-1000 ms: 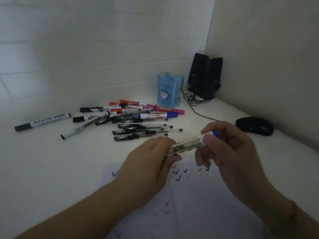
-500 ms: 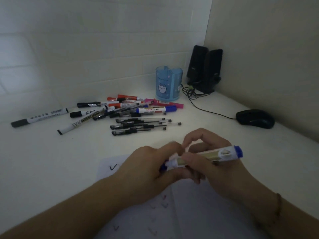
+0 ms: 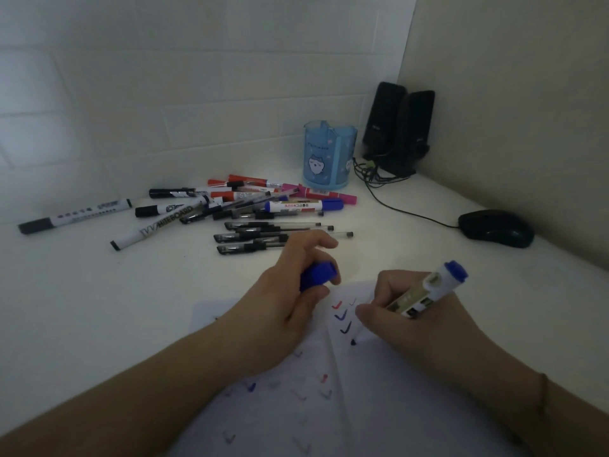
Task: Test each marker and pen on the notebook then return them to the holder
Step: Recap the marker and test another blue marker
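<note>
- The notebook [image 3: 379, 390] lies open nearest the viewer, under both forearms; its white pages carry rows of small tick marks in red, blue and grey.
- The right hand [image 3: 405, 321] grips the blue marker [image 3: 425, 291] in a writing hold, fingers curled round the barrel. The tip meets the page just below the fingertips, directly under a column of three ticks.
- The marker has a white barrel with a gold-and-white label and a blue end plug, which points up and away from the hand.
- The left hand [image 3: 290, 301] rests on the page beside the right hand, fingers curled round the blue cap [image 3: 318, 275].
- Procedure for this step, as a judgement: apply light pressure, draw one short tick clear of the marks above it, and keep the left hand steadying the page. Keep the cap in hand for recapping.
- Beyond the left hand, the untested pens and markers [image 3: 250, 212] lie in a loose pile on the desk [image 3: 82, 308].
- Behind that pile stands the blue translucent holder [image 3: 329, 156]; nothing shows above its rim.
- Far right of the right hand sit a black mouse [image 3: 496, 228] and two black speakers [image 3: 400, 127].
</note>
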Tool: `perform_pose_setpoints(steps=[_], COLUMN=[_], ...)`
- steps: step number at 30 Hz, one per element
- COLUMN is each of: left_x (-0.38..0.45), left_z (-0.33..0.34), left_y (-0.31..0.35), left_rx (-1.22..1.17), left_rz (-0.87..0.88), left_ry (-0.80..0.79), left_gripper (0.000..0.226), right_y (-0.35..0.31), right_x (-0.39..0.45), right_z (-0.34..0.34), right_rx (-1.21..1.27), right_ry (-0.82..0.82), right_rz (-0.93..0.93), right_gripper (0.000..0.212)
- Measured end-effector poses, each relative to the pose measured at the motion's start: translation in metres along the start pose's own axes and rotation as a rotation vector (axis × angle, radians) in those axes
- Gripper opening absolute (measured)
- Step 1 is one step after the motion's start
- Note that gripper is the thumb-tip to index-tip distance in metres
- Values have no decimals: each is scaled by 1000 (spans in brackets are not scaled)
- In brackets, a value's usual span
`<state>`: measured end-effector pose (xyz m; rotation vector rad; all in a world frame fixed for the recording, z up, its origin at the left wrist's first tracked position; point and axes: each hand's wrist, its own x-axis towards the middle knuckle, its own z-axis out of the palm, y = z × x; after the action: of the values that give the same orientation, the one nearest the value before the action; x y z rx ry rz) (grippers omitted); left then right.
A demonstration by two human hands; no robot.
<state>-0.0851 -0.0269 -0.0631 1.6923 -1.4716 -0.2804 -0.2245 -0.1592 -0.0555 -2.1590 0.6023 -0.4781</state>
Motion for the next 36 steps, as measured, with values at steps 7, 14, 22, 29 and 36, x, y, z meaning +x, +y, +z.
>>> perform_pose_setpoints(steps=[7,14,22,29,36], left_x=[1,2,0,2,-5], left_z=[-1,-3,-2,-3,-5], left_y=[2,4,-1,0,4], left_rx=[-21,92,24,-5,-86], left_rz=[-93,-29,-31,-12,145], left_ry=[17,70,113,125,153], left_gripper=[41,38,45,43,23], right_y=[1,-3,-4,-3,-9], right_x=[-1,-2,3,2,0], right_z=[2,-4,-19,-25,-22], right_rx=[1,134,657,709,672], right_ry=[-47,70,-36,3,-112], right_rz=[-18,-56,-47,-79,-154], right_gripper=[30,30,24,10,40])
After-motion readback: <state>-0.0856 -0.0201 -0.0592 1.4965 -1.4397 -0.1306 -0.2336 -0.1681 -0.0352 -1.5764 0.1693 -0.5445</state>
